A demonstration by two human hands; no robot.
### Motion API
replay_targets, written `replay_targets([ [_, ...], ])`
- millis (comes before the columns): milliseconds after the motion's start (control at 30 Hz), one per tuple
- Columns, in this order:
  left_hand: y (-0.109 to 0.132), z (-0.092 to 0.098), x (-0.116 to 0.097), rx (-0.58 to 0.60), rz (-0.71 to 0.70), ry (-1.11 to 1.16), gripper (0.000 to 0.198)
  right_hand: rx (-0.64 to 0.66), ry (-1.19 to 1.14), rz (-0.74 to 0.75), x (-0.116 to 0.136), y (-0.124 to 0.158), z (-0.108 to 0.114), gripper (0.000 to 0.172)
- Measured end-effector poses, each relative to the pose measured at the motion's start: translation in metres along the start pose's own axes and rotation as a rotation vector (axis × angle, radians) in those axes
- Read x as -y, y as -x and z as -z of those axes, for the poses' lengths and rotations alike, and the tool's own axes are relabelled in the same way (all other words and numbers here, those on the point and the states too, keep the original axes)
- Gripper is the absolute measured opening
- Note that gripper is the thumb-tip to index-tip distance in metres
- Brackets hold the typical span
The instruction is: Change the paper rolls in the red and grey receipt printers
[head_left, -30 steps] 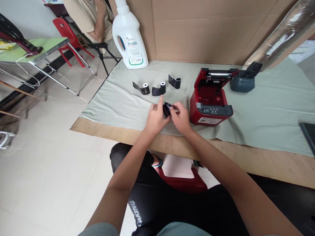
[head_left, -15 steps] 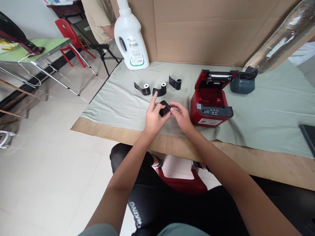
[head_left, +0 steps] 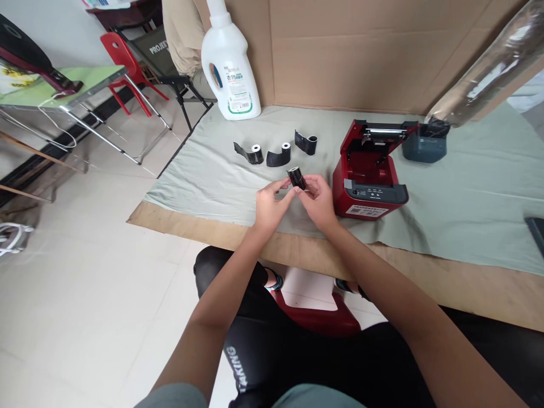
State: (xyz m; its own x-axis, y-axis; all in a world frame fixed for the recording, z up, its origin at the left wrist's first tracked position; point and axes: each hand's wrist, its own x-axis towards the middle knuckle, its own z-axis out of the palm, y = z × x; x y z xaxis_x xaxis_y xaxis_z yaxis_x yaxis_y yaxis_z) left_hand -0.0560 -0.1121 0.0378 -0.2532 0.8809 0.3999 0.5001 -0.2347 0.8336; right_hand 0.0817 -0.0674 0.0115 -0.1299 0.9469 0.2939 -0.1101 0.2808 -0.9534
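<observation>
Between my two hands is a small black roll [head_left: 296,178], its pale end turned up. My left hand [head_left: 272,205] has its fingers closed on the roll's left side, and my right hand [head_left: 317,198] grips it from the right. Beyond them, three more black rolls with loose tails lie on the cloth: a left one [head_left: 255,155], a middle one [head_left: 280,156] and a right one [head_left: 306,143]. Just right of my right hand stands a red printer [head_left: 365,209] with its lid raised; its bay shows no roll.
A white detergent bottle [head_left: 236,73] stands at the table's back left, before a cardboard panel [head_left: 348,56]. Behind the printer sit a dark blue-grey object [head_left: 425,146] and a plastic-wrapped tube [head_left: 484,73]. A dark object [head_left: 536,231] lies at the right edge. A person [head_left: 185,34] sits beyond.
The black roll in my hands has turned so its pale end shows upward. My left index finger, raised before, has come down to it. The view has shifted slightly.
</observation>
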Motion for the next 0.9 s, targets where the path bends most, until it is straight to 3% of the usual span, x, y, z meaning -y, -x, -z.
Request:
replay_targets([
  [167, 0.0022, -0.0075, -0.0034, -0.066, 0.109, 0.216, 0.034, 0.031, 0.130, 0.076, 0.0054, 0.0022, 0.0007, 0.027],
  [333, -0.0012, -0.0091, -0.0028, -0.031, 0.154, 0.329, 0.028, 0.075, 0.237, 0.157, 0.0050, 0.0055, 0.0006, 0.025],
  [433, -0.0042, -0.0063, 0.0005, -0.037, 0.146, 0.333, 0.031, 0.063, 0.269, 0.183, 0.0047, 0.0056, 0.0002, 0.028],
  [567, -0.0054, -0.0016, 0.0010, -0.002, 0.083, 0.289, 0.032, 0.108, 0.197, 0.112, 0.0048, 0.0045, -0.0005, 0.029],
  [900, -0.0061, -0.0019, -0.0011, 0.075, 0.048, 0.252, 0.034, 0.093, 0.190, 0.078, 0.0038, 0.0041, -0.0004, 0.019],
])
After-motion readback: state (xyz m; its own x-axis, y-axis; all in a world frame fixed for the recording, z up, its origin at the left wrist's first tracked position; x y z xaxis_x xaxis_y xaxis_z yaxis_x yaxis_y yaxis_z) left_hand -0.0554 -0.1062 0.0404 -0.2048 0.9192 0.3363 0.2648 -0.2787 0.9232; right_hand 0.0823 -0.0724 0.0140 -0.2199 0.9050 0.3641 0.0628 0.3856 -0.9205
